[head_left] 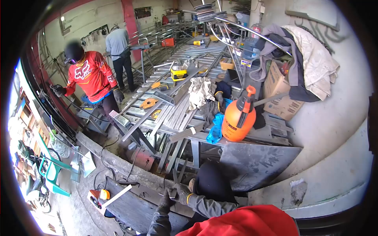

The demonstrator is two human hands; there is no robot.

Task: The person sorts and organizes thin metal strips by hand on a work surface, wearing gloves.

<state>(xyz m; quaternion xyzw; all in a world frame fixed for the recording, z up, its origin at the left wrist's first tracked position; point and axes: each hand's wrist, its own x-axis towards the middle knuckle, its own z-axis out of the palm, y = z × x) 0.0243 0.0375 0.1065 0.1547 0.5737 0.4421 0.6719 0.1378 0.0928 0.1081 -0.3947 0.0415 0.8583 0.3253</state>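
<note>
Low in the view, my left hand (166, 200) and my right hand (182, 193) meet close together, both in dark grey work gloves. A yellow cuff edge shows on the right glove. Between the closed fingers is a small grey metal piece (172, 193), mostly hidden by the gloves; I cannot tell its kind. Just beyond the hands, a narrow metal strip (175, 176) points upward. Left of them lies a dark board (132, 206), bearing a white strip (117, 196) and an orange-and-black power tool (96, 197).
Ahead, a slatted metal workbench (185, 131) carries metal bars, rags and an orange pump sprayer (238, 118). A dark sheet (256, 165) leans below it. A person in a red jersey (89, 74) stands left; another in grey (117, 45) stands behind. Cables (103, 157) cross the floor.
</note>
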